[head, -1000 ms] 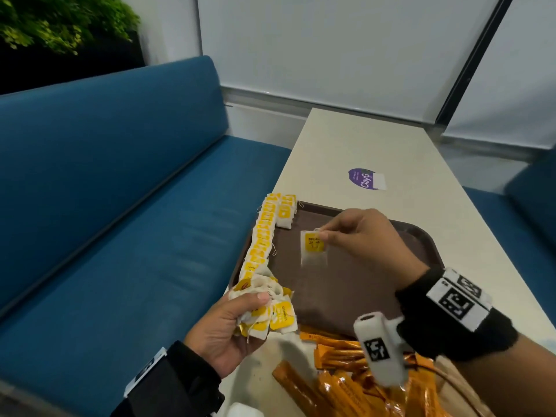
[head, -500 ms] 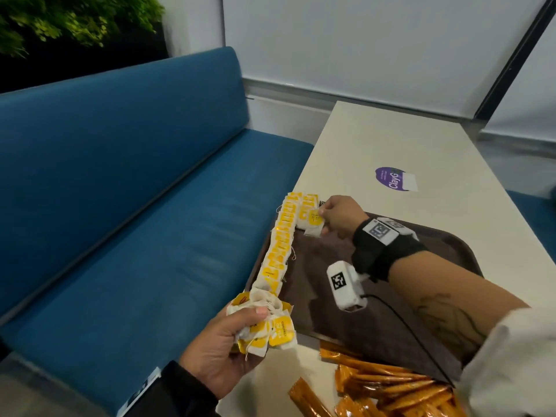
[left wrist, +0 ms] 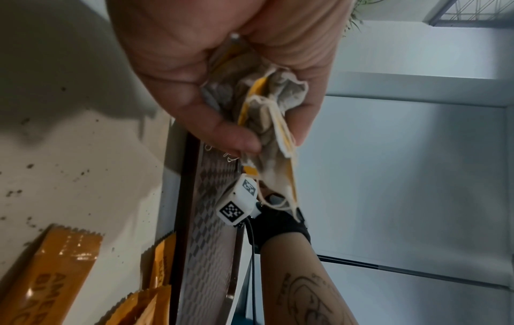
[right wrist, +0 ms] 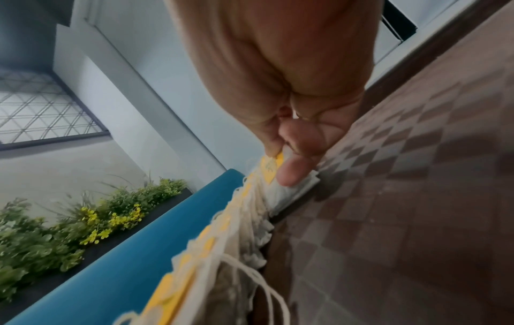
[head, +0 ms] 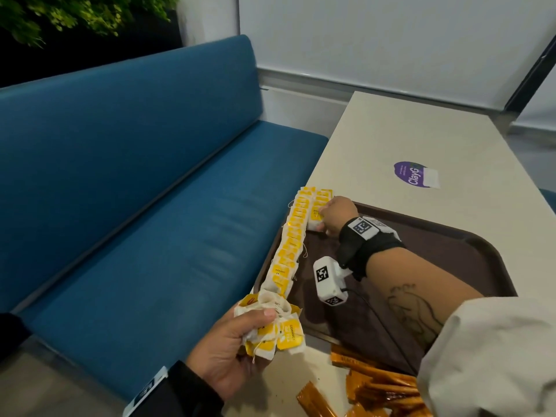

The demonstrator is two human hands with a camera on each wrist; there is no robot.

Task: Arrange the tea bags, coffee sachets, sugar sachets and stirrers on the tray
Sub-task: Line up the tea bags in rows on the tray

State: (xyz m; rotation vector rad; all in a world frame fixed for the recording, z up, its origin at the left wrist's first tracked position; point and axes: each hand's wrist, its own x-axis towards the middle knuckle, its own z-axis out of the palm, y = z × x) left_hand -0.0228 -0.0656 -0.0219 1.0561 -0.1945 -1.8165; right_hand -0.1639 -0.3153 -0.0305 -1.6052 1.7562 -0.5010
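The brown tray lay on your table, a row of tea bags along its nine-o'clock rim. Your left hand clutched a bunch of tea bags at seven o'clock, off the tray. Your right hand pinched one tea bag at the eleven-o'clock corner.

Blue bench, cream table

Blue bench seat, pale table, purple sticker, green plants

tray centre bare, tea bag row lining its left edge, coffee sachets crowding near edge
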